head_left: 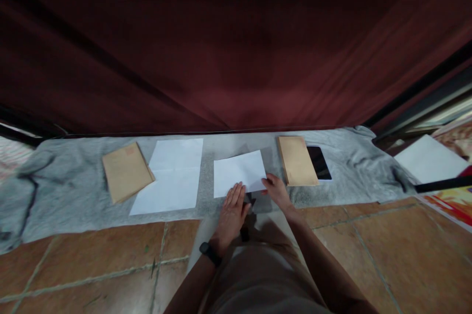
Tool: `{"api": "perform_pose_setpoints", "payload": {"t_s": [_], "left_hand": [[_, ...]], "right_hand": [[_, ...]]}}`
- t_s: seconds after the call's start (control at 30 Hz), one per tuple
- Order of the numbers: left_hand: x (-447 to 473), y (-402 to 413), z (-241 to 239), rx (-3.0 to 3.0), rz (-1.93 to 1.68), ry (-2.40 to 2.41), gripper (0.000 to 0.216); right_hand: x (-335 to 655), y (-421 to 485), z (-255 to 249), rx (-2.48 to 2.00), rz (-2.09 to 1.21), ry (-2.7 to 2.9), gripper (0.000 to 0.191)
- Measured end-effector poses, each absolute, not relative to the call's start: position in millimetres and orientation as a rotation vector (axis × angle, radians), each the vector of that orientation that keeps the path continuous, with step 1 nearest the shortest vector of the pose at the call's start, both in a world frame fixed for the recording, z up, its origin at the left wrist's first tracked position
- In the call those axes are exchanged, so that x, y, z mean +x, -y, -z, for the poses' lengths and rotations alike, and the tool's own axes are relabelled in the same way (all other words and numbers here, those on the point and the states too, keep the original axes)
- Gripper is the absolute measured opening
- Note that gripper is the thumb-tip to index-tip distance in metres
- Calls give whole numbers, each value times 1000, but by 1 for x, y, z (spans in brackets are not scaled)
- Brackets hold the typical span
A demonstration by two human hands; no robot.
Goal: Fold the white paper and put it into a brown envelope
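In front of me a white sheet of paper (238, 171), about half the size of the sheet beside it and seemingly folded, lies on a grey cloth. My left hand (233, 208) rests on its lower edge, fingers stretched out flat. At the sheet's lower right corner, my right hand (276, 190) pinches the paper between thumb and fingers, and that corner is slightly raised. A larger white sheet (173, 176) with a faint crease lies flat to the left. One stack of brown envelopes (127, 171) overlaps that sheet's left edge. Another envelope stack (298, 160) lies right of my right hand.
A dark smartphone (319, 162) sits partly under the right envelope stack. The long grey cloth (350, 171) covers a narrow surface. Behind it hangs dark red fabric (236, 58). Tiled floor (121, 265) shows below, and a white flat item (429, 159) lies far right.
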State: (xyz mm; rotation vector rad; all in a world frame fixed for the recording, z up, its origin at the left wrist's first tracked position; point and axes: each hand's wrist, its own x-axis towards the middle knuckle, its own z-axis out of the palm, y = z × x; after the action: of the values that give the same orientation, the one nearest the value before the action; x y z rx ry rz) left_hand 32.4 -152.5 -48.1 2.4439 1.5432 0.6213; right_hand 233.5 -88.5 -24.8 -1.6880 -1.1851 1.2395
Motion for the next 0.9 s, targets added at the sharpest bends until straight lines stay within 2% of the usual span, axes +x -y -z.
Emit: {"api": "perform_pose_setpoints", "payload": {"t_s": [0.17,0.3,0.4,0.5,0.73,0.9], "left_hand": [[18,149,36,2245,-852,-1624,59],[9,141,28,2081,-944,-1667,56],[4,135,29,1958,-992,-1670,54],[0,132,35,1818,-1065,-1665,50],[-10,131,47,1320,-1215,-1659,44],[-11,125,46,1099,-1232,-1598,48]], "right_hand": [[241,81,-10,-1458,-1067,1116,37],[246,80,-54,-1402,-740,1229,37],[246,84,-72,-1418,-444,1482,32],[239,92,-65,-1366,-302,1803,34],[222,120,-14,-1374,-375,2133,37],[225,126,-27,-1359,-578,1751,31]]}}
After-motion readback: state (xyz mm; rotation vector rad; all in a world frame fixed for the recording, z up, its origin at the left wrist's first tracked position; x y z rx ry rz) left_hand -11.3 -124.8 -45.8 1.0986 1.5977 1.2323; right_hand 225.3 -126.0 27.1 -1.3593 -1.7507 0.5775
